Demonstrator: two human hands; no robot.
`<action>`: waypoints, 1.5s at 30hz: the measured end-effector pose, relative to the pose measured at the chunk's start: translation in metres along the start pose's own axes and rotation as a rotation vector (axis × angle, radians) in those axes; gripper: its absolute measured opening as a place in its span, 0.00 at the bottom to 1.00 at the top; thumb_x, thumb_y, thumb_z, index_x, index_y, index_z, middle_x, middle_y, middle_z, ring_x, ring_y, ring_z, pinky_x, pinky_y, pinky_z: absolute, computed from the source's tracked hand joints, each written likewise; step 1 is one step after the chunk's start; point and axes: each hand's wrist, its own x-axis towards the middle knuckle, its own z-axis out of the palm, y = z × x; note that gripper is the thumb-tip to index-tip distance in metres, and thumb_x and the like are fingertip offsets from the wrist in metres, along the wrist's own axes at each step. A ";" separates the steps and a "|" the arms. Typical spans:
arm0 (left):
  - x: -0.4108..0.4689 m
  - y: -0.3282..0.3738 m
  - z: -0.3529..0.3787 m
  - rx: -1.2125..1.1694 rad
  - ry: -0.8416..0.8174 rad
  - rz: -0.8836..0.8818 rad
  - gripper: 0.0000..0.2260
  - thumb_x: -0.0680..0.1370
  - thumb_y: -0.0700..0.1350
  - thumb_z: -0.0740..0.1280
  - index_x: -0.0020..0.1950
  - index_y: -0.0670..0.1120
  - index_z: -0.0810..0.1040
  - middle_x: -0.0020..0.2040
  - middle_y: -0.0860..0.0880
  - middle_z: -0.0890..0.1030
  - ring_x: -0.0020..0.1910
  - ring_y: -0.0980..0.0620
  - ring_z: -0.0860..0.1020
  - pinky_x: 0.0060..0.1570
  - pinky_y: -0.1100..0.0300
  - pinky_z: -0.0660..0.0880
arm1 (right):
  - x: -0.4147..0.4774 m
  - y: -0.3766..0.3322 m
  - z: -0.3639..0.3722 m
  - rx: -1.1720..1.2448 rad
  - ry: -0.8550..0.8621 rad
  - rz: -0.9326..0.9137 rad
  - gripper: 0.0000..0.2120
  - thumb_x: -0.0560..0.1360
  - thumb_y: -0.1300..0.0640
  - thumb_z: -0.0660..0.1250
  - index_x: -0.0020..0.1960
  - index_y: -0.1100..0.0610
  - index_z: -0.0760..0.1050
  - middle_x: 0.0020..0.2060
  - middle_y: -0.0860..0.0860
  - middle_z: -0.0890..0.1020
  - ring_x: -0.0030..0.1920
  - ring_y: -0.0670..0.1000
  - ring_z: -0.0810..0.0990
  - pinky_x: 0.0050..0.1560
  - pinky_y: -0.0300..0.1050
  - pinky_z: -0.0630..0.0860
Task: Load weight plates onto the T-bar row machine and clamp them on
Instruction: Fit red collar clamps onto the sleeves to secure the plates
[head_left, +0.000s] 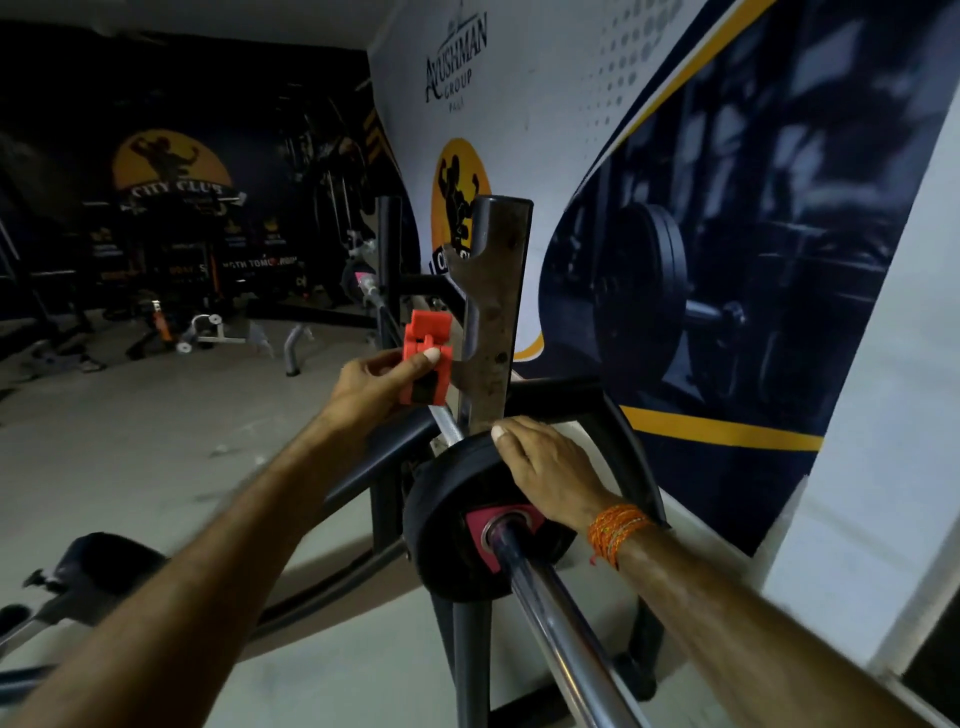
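A black weight plate (457, 525) with a pink hub sits on a chrome bar sleeve (561, 639) that runs toward me at lower centre. My right hand (545, 470) lies flat over the plate's top rim, an orange thread band on its wrist. My left hand (379, 387) holds a red clamp collar (423, 364) up in the air, just left of a worn metal upright with bar hooks (491, 317). The collar is off the bar, above and behind the plate.
A black steel frame (561, 397) surrounds the plate and upright. A printed wall (675, 208) stands close on the right. Padded machine parts (98, 566) sit at lower left. Other gym machines (208, 332) stand across the grey floor at the back.
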 end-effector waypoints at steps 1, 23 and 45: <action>-0.018 0.005 0.004 -0.013 -0.015 -0.008 0.20 0.74 0.53 0.73 0.61 0.44 0.80 0.51 0.46 0.87 0.51 0.49 0.86 0.48 0.60 0.81 | 0.000 -0.003 -0.004 0.031 -0.025 0.010 0.18 0.85 0.47 0.54 0.67 0.52 0.77 0.65 0.49 0.80 0.66 0.52 0.76 0.66 0.50 0.72; -0.365 -0.011 0.157 -0.036 -0.090 -0.041 0.27 0.75 0.57 0.70 0.68 0.44 0.69 0.64 0.42 0.80 0.62 0.44 0.81 0.63 0.45 0.76 | -0.285 -0.015 -0.142 0.996 -0.334 0.063 0.17 0.77 0.51 0.69 0.63 0.57 0.80 0.56 0.57 0.86 0.58 0.56 0.85 0.58 0.49 0.82; -0.399 -0.102 0.209 0.011 0.272 -0.011 0.17 0.78 0.49 0.70 0.67 0.52 0.77 0.61 0.51 0.83 0.60 0.49 0.82 0.58 0.48 0.80 | -0.348 0.029 -0.075 0.801 -0.219 0.196 0.30 0.73 0.40 0.72 0.72 0.48 0.73 0.68 0.51 0.75 0.66 0.53 0.77 0.63 0.56 0.80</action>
